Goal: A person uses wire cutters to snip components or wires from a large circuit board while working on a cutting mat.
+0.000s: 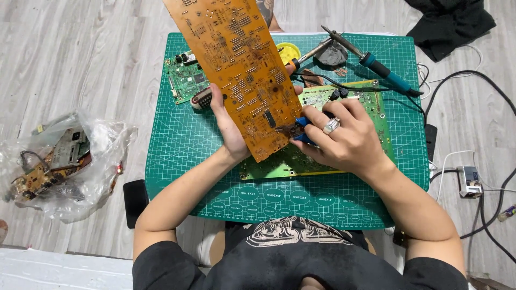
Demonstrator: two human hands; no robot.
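My left hand (228,126) holds a long orange circuit board (239,64) upright over a green cutting mat (183,145), gripping its left edge from behind. My right hand (344,139), wearing a ring, is closed on blue-handled pliers (301,129) whose jaws touch the lower right part of the orange board. Under both hands lies a large green circuit board (371,104).
A smaller green circuit board (185,80) lies at the mat's back left. A soldering iron (384,70), a second iron, a yellow tin (290,51) sit at the back. A plastic bag of boards (64,161) lies left; cables and black cloth (449,21) right.
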